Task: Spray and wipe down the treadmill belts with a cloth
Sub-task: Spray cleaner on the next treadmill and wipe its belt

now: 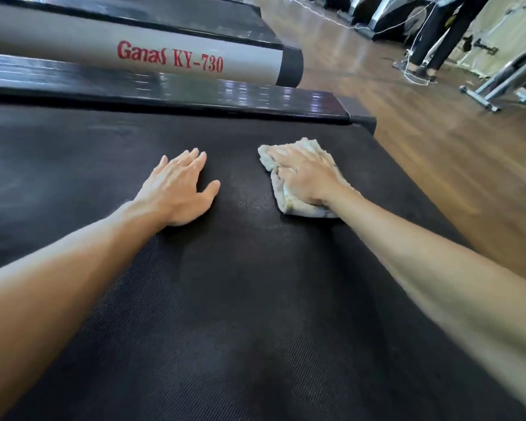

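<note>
Trouble could come if the cloth (298,180) bunches up under the palm and slides off the right edge of the belt (225,299), leaving dirty patches. No spray bottle shows. The right hand (305,174) lies flat on the folded cloth, fingers straight, pressing it down at the far right of the belt. The left hand (179,189) rests flat on the bare belt just to the left, fingers spread, holding nothing

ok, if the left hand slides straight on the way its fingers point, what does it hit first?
Bare treadmill belt ahead of the left hand, then probably the glossy black side rail; the cloth lies off to its right.
</note>
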`<state>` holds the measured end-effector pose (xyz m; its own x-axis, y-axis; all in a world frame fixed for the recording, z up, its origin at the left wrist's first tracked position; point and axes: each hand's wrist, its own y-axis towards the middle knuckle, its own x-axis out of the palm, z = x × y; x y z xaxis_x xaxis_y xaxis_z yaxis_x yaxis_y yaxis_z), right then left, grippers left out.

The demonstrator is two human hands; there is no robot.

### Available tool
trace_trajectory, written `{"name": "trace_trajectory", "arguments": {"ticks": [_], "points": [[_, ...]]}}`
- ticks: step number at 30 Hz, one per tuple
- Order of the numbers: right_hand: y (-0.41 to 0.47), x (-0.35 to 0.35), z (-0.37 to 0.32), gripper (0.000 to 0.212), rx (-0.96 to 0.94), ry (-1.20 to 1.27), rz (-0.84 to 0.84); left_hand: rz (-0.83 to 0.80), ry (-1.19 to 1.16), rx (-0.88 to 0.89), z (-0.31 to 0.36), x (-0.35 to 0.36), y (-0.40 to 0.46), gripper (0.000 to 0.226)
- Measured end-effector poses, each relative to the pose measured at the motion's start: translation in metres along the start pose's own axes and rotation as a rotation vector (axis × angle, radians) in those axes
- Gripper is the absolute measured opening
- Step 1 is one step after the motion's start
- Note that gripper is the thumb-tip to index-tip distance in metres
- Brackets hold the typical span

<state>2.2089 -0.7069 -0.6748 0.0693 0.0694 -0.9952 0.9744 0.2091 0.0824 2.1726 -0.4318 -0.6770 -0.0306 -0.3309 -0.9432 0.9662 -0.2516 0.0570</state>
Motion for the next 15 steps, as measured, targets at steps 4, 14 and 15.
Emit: {"name": "trace_trajectory", "arguments": {"ticks": [4,14,15], "points": [[-0.027,0.004,0.02,0.054,0.009,0.045,-0.006,0.07,-0.046,-0.049,0.015,-0.003,-0.03,0.072],[-0.081,0.001,0.006,0.049,-0.052,0.083,0.003,0.008,0.056,-0.159,0.075,0.024,-0.103,0.07],[-0.076,-0.002,0.005,0.044,-0.006,0.05,0.017,0.01,0.073,-0.153,0.076,0.026,-0.102,0.07]]}}
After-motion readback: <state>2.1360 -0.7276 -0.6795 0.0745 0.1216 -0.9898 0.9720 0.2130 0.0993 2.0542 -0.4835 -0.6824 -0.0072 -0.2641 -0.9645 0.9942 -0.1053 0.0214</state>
